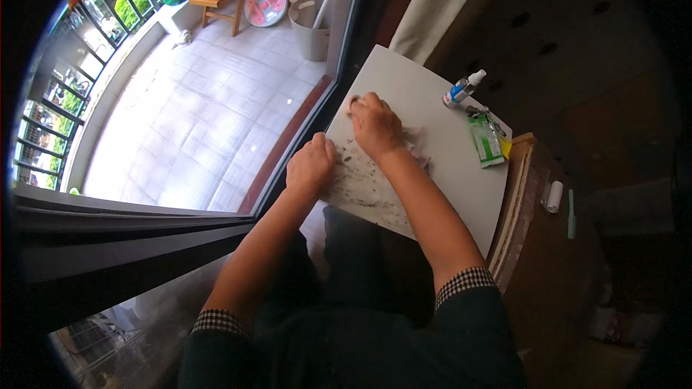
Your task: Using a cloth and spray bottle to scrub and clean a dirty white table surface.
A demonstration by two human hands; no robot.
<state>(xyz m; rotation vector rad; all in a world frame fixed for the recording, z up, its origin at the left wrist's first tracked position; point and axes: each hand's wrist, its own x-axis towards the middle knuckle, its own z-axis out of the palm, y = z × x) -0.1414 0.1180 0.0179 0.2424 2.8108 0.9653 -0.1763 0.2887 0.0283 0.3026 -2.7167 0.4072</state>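
Note:
Before me is a white board-like tabletop point(459, 173), smeared with dark smudges point(373, 189) and specks on its near left part. My left hand point(311, 167) is closed around the board's left edge. My right hand point(378, 124) is over the upper left of the board, its fingers curled downward. Around the fingertips the picture is blurred, and whatever they may hold cannot be made out. Beside and partly behind the right wrist lies a crumpled pinkish piece point(416, 143), perhaps cloth or paper.
A spray bottle point(459, 89) and a green-and-white packet point(486, 140) stand or lie along the board's right side. To the right, a brown wooden surface point(540, 237) bears a white roll point(554, 197) and a pale green stick-like tool point(571, 216). A glass door frame point(303, 146) borders the left.

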